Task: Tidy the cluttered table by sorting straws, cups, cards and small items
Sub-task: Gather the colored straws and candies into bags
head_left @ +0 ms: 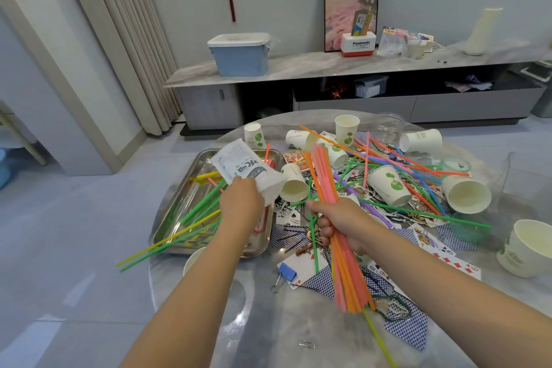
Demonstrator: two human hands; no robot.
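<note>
Your right hand point(334, 219) is closed tight around a bunch of orange and pink plastic straws point(328, 185). The bunch sticks out above your fist and below it, too many and too close together to count. Your left hand point(240, 203) pinches a see-through plastic bag with dark writing point(248, 170) by its lower corner, fingers curled on it. The bag hangs in the air over the shiny metal tray point(179, 206).

The tray sits under and just left of your left hand. Green and yellow straws point(191, 215) lie across it, and some poke out past its near edge.

Past your right hand, on the round grey marble table point(268, 323), is a big heap of loose straws point(418, 170) in green, orange, blue, purple and pink. White paper cups with a green leaf picture point(388, 185) are mixed in. You can count about ten cups: some stand up, some lie on their sides. One more cup point(522, 248) stands far right of your right hand.

Playing cards point(442, 254) are spread under the straws and below your right wrist, some face up, some showing blue backs. A blue binder clip point(287, 271) lies between your two arms. One clear plastic jar point(389, 127) stands at the far side.
</note>
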